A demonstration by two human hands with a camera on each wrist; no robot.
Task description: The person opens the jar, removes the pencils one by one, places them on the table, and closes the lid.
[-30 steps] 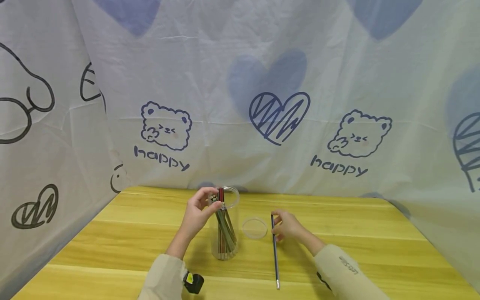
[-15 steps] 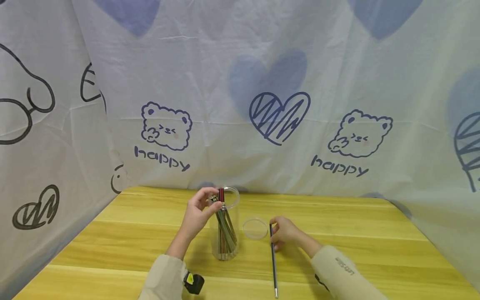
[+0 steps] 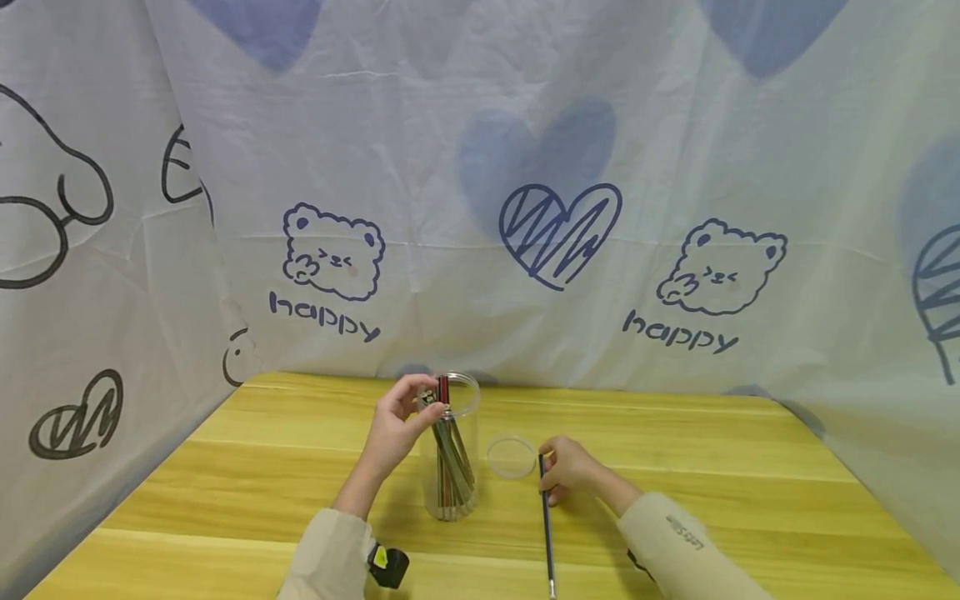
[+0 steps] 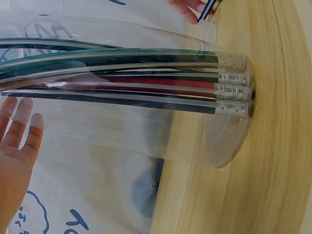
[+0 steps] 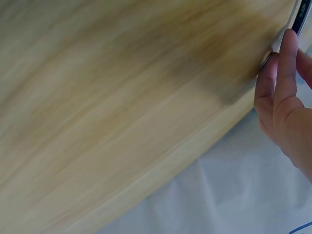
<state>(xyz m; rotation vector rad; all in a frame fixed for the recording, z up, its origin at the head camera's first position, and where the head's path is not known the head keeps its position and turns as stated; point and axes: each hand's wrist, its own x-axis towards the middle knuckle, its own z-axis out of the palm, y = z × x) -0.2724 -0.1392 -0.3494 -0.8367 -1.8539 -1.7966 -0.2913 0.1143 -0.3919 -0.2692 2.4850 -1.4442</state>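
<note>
A tall clear plastic jar [image 3: 470,429] stands upright on the table, holding several pencils [image 4: 161,85] in green, red and dark colours. Their silver ferrules rest at the jar's bottom. My left hand [image 3: 395,423] grips the jar near its top, thumb and fingers curved round the rim. Over to the right, my right hand [image 3: 572,468] pinches a dark blue pencil [image 3: 547,529] near its far end, and the pencil's silver-tipped end points towards me. Whether that end touches the table cannot be told. In the right wrist view, only the pencil's upper part [image 5: 301,17] shows between the fingers.
A round clear lid [image 3: 512,457] lies on the wooden table [image 3: 750,500] between the jar and the right hand. Behind the table hangs a white printed cloth [image 3: 435,250], with another stretch of cloth on the left side.
My right hand has come slightly nearer to me and to the left, bringing the blue pencil along. The left hand, the jar and the lid have stayed in place.
</note>
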